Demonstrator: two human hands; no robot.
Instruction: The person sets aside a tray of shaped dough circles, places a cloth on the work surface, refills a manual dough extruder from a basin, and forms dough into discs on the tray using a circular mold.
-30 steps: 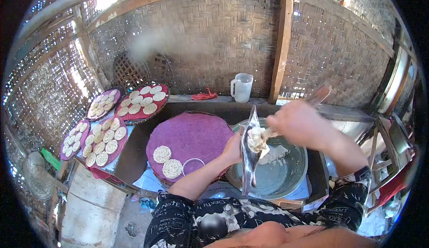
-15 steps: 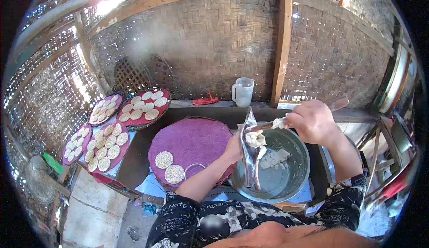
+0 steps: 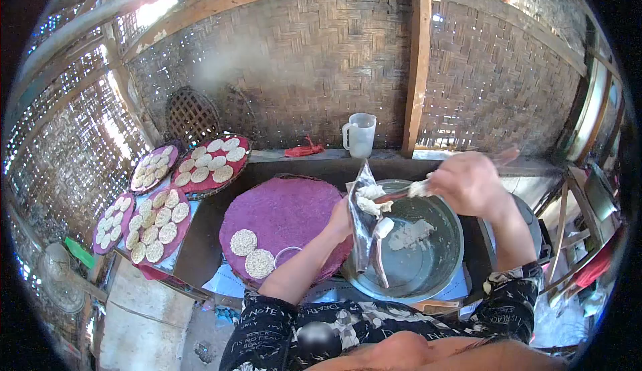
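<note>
My left hand [image 3: 341, 220] grips a dark, shiny, pointed sheet [image 3: 363, 237] from its left side, above the left part of a grey-green basin [image 3: 459, 257]. Pale sticky dough [image 3: 369, 205] clings to the sheet. My right hand [image 3: 467, 182], blurred, is closed round a wooden stick [image 3: 506, 157], whose far end reaches into the dough. More dough sticks to the shaft beside my fingers. A flattened lump of pale paste [image 3: 412, 235] lies inside the basin. To the left, a purple cloth-covered round tray [image 3: 287, 200] carries two grainy discs [image 3: 243, 242] and a white ring [image 3: 289, 251].
Several smaller trays with pale discs [image 3: 157, 224] stand at the left. A translucent jug [image 3: 361, 135] and a red plastic bag [image 3: 304, 149] sit on the ledge along the woven wall [image 3: 301, 70]. A wooden post [image 3: 418, 70] rises behind the basin.
The stick's working end has shifted left and up on the sheet, carrying dough with it. The sheet has tilted slightly, and a white piece now shows at its right edge.
</note>
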